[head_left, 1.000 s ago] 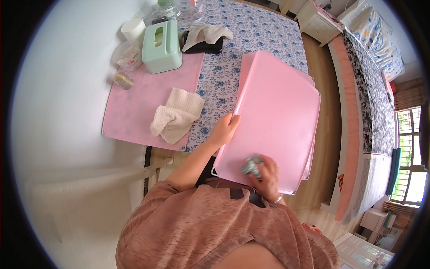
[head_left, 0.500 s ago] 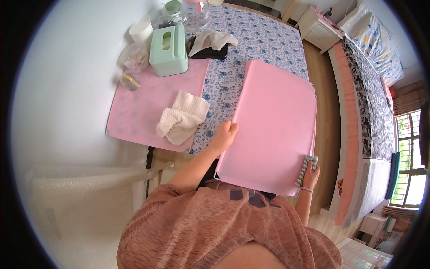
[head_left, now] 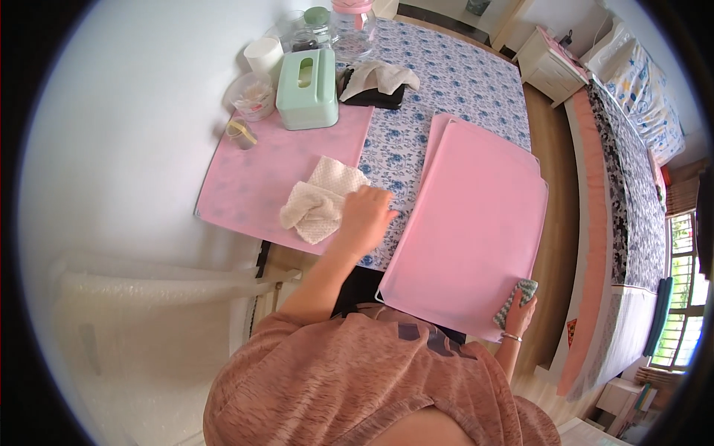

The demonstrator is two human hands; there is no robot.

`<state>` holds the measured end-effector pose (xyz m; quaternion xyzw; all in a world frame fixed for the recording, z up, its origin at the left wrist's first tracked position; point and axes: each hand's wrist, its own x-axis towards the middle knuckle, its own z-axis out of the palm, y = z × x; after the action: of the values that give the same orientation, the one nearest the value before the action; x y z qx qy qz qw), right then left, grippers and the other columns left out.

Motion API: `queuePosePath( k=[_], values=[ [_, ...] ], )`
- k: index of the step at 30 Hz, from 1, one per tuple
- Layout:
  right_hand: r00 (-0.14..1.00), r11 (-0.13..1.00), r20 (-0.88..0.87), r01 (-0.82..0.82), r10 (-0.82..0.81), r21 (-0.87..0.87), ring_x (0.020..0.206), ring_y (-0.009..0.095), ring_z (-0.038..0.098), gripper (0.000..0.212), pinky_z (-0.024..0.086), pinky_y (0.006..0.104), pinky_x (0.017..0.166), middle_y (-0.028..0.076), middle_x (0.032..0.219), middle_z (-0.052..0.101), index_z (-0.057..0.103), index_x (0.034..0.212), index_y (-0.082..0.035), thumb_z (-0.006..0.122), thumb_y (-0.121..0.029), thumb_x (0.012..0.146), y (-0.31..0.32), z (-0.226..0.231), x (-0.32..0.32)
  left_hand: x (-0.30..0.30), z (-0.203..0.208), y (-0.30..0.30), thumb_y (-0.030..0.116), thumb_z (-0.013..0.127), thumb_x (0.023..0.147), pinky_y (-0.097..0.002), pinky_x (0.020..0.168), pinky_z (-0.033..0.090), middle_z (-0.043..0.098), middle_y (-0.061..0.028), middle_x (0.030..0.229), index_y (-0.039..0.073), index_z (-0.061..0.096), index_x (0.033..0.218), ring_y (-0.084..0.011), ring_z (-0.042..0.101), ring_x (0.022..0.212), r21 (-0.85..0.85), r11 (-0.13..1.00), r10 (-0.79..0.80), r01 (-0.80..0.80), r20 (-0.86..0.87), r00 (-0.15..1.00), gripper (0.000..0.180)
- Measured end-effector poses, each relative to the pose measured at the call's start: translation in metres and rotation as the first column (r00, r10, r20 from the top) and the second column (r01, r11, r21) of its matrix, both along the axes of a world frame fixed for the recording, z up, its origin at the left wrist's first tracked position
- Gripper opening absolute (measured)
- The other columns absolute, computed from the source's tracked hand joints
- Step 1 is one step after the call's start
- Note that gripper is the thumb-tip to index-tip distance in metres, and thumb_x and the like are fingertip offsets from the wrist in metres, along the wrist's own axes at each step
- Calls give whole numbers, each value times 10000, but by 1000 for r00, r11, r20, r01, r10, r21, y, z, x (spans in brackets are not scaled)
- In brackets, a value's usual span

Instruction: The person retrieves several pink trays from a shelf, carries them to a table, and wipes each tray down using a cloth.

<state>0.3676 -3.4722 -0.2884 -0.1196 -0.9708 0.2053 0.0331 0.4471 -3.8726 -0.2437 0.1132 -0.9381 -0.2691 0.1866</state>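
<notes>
Two large pink panels with raised rims lie stacked askew on the table before me; the upper panel [head_left: 476, 223] covers most of the lower panel [head_left: 436, 145]. My right hand [head_left: 519, 315] is closed around a grey-green and white striped sponge [head_left: 515, 303] at the upper panel's near right corner. Just left of the panels, my left hand [head_left: 364, 219] hovers at the right edge of a crumpled cream cloth [head_left: 321, 201], its thumb apart from the fingers. Whether it touches the cloth is hard to tell. The cloth rests on a pink mat [head_left: 245, 189].
A green tissue box [head_left: 309, 93], a tub of cotton swabs [head_left: 253, 98], a small cup [head_left: 242, 135] and glass jars [head_left: 353, 33] crowd the far left. A black case [head_left: 375, 97] lies under white tissue. The table [head_left: 468, 82] has a blue floral cover; a bed [head_left: 617, 208] stands right.
My left hand has let go of the upper panel's left edge and moved left to the cloth. The upper panel has shifted off the lower one, whose left edge now shows. The right hand keeps the sponge.
</notes>
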Motion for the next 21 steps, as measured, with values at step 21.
queuePosePath(
  k=[21],
  values=[
    [989, 973, -138, -14, 47, 231, 985, 333, 490, 511, 398, 420, 805, 183, 1061, 513, 462, 1094, -7, 495, -432, 811, -3, -7, 4, -55, 30, -177, 268, 600, 759, -413, 733, 453, 462, -136, 1170, 44, 421, 1098, -320, 551, 918, -27, 919, 391, -392, -46, 919, 443]
  ],
)
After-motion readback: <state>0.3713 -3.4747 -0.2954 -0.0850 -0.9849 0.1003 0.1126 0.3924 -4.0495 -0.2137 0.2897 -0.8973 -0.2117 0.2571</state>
